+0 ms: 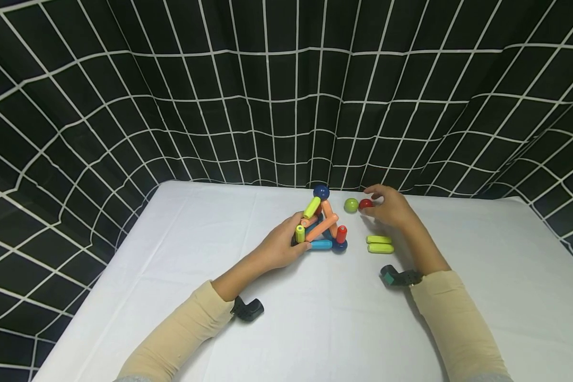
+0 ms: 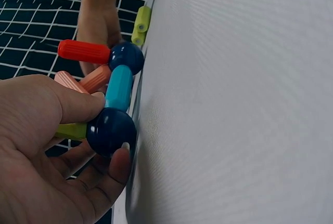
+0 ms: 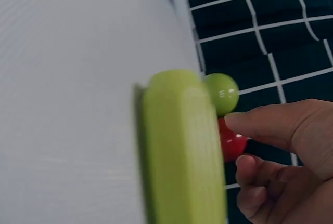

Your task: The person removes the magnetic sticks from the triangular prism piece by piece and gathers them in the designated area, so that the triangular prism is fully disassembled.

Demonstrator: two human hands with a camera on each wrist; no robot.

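My left hand [image 1: 281,241] grips the near left corner of a magnetic stick-and-ball structure [image 1: 321,227]. In the left wrist view its thumb lies by a light blue stick [image 2: 119,89] and its fingertips are at a dark blue ball [image 2: 110,132]. A red stick [image 1: 341,234] stands up from another corner, and a blue ball [image 1: 321,191] tops the far end. Off to the right, my right hand [image 1: 390,208] has thumb and fingers spread around a red ball [image 1: 365,203], the thumb tip right at it. Beside that ball sits a green ball [image 1: 350,205].
Two yellow-green sticks [image 1: 380,244] lie side by side on the white table [image 1: 324,318], nearer than the right hand. A black grid-lined curtain [image 1: 248,106] stands behind the table's far edge. Each wrist carries a dark camera mount [image 1: 248,310].
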